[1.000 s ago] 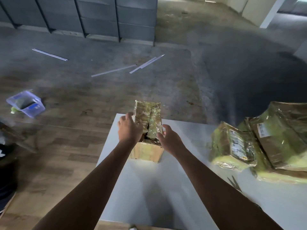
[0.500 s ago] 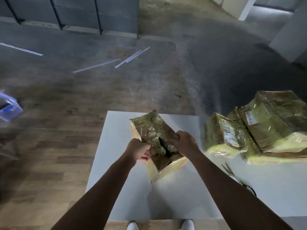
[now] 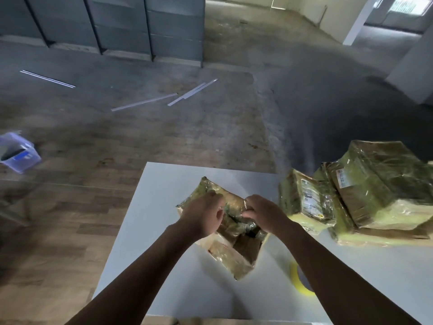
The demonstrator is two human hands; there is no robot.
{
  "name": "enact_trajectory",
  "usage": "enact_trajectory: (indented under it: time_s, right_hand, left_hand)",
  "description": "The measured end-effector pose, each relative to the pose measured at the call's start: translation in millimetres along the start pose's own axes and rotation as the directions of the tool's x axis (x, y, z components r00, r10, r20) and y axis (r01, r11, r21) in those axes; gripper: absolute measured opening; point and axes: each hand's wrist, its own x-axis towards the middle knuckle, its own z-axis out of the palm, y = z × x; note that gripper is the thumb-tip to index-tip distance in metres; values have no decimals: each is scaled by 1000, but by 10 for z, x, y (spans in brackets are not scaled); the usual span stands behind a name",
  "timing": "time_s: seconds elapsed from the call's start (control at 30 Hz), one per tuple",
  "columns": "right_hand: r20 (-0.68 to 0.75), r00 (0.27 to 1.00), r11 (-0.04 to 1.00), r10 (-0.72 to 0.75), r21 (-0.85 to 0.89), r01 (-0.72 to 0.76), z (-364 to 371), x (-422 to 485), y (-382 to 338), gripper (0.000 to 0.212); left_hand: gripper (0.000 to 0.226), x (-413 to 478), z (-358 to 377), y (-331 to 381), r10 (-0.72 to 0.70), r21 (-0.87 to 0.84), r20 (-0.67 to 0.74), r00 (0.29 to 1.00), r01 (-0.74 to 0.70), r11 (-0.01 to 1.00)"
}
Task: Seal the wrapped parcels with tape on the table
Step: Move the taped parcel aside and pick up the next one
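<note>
The white counter (image 3: 150,242) carries a pile of film-wrapped parcels (image 3: 375,184) at its right edge. Near its middle lies the brown parcel (image 3: 234,259) I hold: my left grip (image 3: 201,216) and right grip (image 3: 264,214) both pinch the loose wrap on its top. A yellow tape roll (image 3: 295,279) lies toward the near edge, partly under my right forearm.

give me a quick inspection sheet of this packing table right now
surface: white table, parcels and tape on it
job's things: held parcel mid-table, its wrap loose on top; wrapped parcels stacked at right; yellow tape roll partly hidden by the right forearm
clutter: pale strips and blue plastic box on the floor
grippers: left hand and right hand both grip the wrap
cables: nothing seen
surroundings: grey cabinets beyond
</note>
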Motion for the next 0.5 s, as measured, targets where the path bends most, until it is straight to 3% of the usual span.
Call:
enact_trajectory:
  time_s: [0.07,0.13,0.27,0.37,0.5]
  right_hand:
    - [-11,999,998,-33,-52,33,10,-34,84,27]
    - [-19,997,995,-68,-68,67,24,-70,181,34]
    - [-19,993,990,-118,-75,116,6,-101,287,43]
    - [-3,989,975,-147,-170,145,-33,-89,224,46]
    - [-64,972,935,-227,-292,200,-7,-108,124,59]
  left_hand:
    - [32,106,75,39,34,182,61,998,-45,982]
    - [44,142,133,36,8,238,153,988,-45,970]
    - [30,136,197,52,55,240,191,980,-101,966]
    - [11,131,188,115,13,196,201,980,-53,979]
    - [12,94,219,202,-15,189,154,988,-15,982]
